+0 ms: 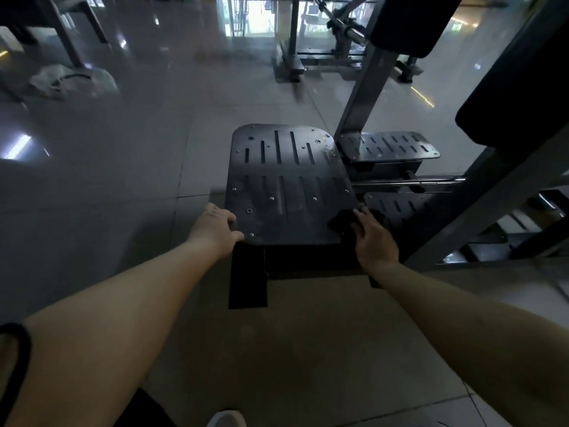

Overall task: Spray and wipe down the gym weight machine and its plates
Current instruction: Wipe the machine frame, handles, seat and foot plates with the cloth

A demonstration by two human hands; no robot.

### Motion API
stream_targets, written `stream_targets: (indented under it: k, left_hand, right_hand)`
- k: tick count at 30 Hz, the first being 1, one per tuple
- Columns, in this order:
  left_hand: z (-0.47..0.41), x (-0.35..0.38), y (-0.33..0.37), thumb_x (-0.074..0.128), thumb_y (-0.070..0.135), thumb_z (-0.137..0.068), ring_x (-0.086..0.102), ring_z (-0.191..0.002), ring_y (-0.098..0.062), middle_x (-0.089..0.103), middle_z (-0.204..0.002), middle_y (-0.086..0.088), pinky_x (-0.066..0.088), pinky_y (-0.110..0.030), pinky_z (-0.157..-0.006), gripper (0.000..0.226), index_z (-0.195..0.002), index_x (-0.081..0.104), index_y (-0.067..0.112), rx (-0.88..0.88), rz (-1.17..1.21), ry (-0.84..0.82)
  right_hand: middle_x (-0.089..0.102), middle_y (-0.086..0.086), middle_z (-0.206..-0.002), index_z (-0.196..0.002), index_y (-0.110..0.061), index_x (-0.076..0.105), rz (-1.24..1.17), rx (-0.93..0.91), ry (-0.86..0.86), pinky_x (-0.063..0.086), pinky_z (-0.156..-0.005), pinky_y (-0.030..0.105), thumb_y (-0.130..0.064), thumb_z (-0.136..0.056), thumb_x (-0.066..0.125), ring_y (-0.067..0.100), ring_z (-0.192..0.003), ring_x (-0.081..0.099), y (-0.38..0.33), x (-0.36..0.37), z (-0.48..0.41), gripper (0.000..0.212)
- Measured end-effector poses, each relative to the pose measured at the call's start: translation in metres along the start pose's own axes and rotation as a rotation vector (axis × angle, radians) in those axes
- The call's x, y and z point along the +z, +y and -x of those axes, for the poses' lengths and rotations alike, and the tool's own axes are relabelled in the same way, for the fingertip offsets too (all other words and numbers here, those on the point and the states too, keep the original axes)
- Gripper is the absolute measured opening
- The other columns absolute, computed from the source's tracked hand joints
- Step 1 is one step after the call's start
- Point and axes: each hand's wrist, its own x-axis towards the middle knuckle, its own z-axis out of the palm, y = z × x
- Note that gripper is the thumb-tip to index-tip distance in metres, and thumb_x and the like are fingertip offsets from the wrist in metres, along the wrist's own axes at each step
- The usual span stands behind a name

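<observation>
My left hand (215,224) has its fingers curled round the near-left corner of the large foot plate (286,186), gripping it. My right hand (374,238) has its fingers close together, pressing the dark cloth (340,223) flat on the near-right corner. The rest of the plate lies ahead and left of the cloth, with its long axis running away from me along the slots. The right hand is nearer the work. There is open room leftward and forward. 2 smaller plates (391,146) and the frame post (366,97) crowd the right edge.
</observation>
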Motion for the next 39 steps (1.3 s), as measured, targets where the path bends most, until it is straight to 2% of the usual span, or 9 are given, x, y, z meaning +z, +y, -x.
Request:
stream_targets:
  k: [4,9,14,17,23,26,30,35,39]
  left_hand:
    - [-0.001,0.003,-0.001,0.071,0.036,-0.092,0.054,-0.117,-0.031,0.042,-0.132,-0.01,0.047,-0.043,-0.104,0.04,-0.125,0.066,0.014,0.0,-0.083,-0.016]
    - [0.004,-0.002,0.002,0.061,0.041,-0.097,0.038,-0.136,-0.032,0.041,-0.141,-0.011,0.041,-0.05,-0.112,0.042,-0.132,0.06,0.018,0.045,-0.282,-0.095]
    - [0.035,-0.024,0.027,0.079,0.037,-0.086,0.045,-0.138,-0.022,0.049,-0.148,0.003,0.036,-0.044,-0.118,0.071,-0.149,0.047,0.03,0.251,0.072,-0.261]
    - [0.062,-0.031,0.048,0.078,0.028,-0.088,0.059,-0.117,-0.01,0.062,-0.126,0.013,0.042,-0.034,-0.109,0.055,-0.139,0.058,0.034,0.317,0.228,-0.38]
    - [0.094,-0.037,0.06,0.072,0.041,-0.091,0.066,-0.09,-0.012,0.067,-0.098,0.003,0.047,-0.025,-0.069,0.025,-0.105,0.07,0.02,0.235,0.261,-0.317]
    - [0.106,-0.045,0.066,0.068,0.037,-0.095,0.066,-0.085,-0.013,0.066,-0.097,-0.001,0.044,-0.024,-0.063,0.02,-0.103,0.065,0.019,0.208,0.36,-0.276]
    - [0.117,-0.053,0.07,0.065,0.034,-0.097,0.062,-0.082,-0.012,0.062,-0.099,-0.002,0.042,-0.025,-0.061,0.016,-0.104,0.058,0.022,0.229,0.34,-0.215]
    - [0.119,-0.044,0.077,0.07,0.031,-0.091,0.058,-0.085,-0.015,0.058,-0.101,0.0,0.047,-0.029,-0.069,0.02,-0.104,0.057,0.022,0.334,0.238,-0.139]
    - [0.126,-0.036,0.069,0.07,0.025,-0.091,0.057,-0.085,-0.014,0.056,-0.097,0.003,0.045,-0.028,-0.067,0.016,-0.1,0.057,0.022,0.385,0.206,-0.08]
  right_hand:
    - [0.053,0.014,-0.15,-0.138,-0.009,0.063,0.076,-0.061,0.032,0.028,-0.121,0.048,-0.013,-0.1,0.058,0.036,-0.143,0.043,-0.043,0.022,0.015,0.038]
    - [0.067,0.002,-0.135,-0.126,-0.019,0.071,-0.159,-0.235,-0.111,0.041,-0.114,0.04,-0.018,-0.099,0.062,0.024,-0.131,0.057,-0.112,0.034,0.044,0.028]
    - [0.07,-0.005,-0.105,-0.118,-0.012,0.072,-0.587,-0.069,-0.122,0.047,-0.088,0.009,-0.004,-0.098,0.062,0.008,-0.101,0.065,-0.127,-0.022,0.055,0.024]
    - [0.067,-0.001,-0.109,-0.127,-0.011,0.064,-0.654,0.022,-0.075,0.047,-0.081,0.006,-0.009,-0.097,0.066,0.009,-0.099,0.064,-0.129,-0.037,0.069,0.03]
    - [0.062,-0.003,-0.101,-0.118,-0.012,0.058,-0.668,0.213,0.004,0.041,-0.061,0.001,-0.031,-0.093,0.074,0.002,-0.087,0.059,-0.124,-0.054,0.085,0.035]
    - [0.064,-0.002,-0.095,-0.114,-0.012,0.062,-0.669,0.309,-0.077,0.043,-0.053,0.006,-0.038,-0.097,0.068,0.005,-0.081,0.061,-0.13,-0.068,0.09,0.031]
    - [0.072,0.009,-0.1,-0.107,-0.014,0.071,-0.723,0.35,-0.327,0.06,-0.076,0.034,-0.029,-0.097,0.067,0.027,-0.093,0.071,-0.149,-0.094,0.091,0.019]
    - [0.068,0.006,-0.098,-0.104,-0.013,0.066,-0.223,0.291,-0.375,0.058,-0.075,0.033,-0.026,-0.095,0.065,0.021,-0.085,0.066,-0.15,-0.092,0.1,0.016]
    - [0.07,0.011,-0.097,-0.104,-0.011,0.063,-0.981,0.664,-0.639,0.063,-0.068,0.037,-0.028,-0.109,0.041,0.025,-0.085,0.069,-0.168,-0.078,0.12,0.029]
